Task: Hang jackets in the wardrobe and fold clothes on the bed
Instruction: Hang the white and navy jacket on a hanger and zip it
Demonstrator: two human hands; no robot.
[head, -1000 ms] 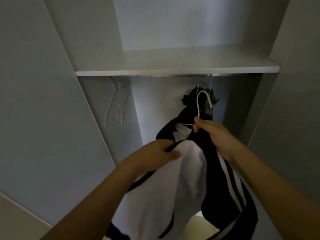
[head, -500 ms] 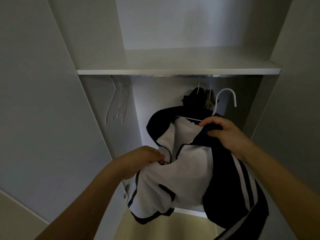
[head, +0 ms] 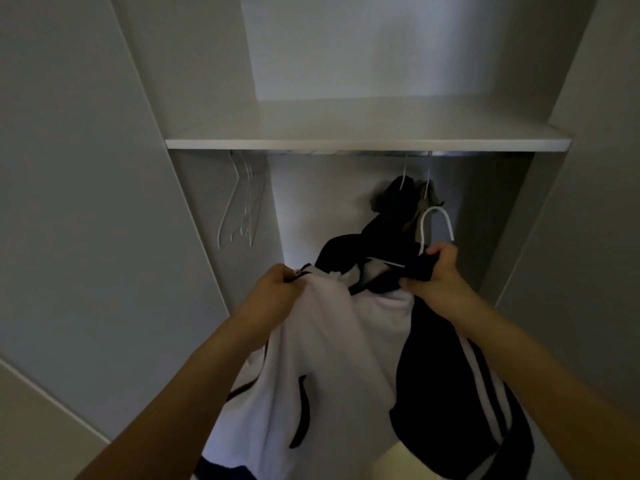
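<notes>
Two dark garments (head: 398, 199) hang behind the jacket (head: 346, 341), empty hangers (head: 242, 202) left.

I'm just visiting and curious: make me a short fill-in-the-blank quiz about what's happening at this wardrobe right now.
1. The right hand holds the jacket together with a white ____.
2. The left hand grips the jacket's ____ part.
3. The empty hangers hang at the rail's ____ end.
4. The dark clothes already hang below the ____.

Missing words: hanger; white; left; shelf
</notes>
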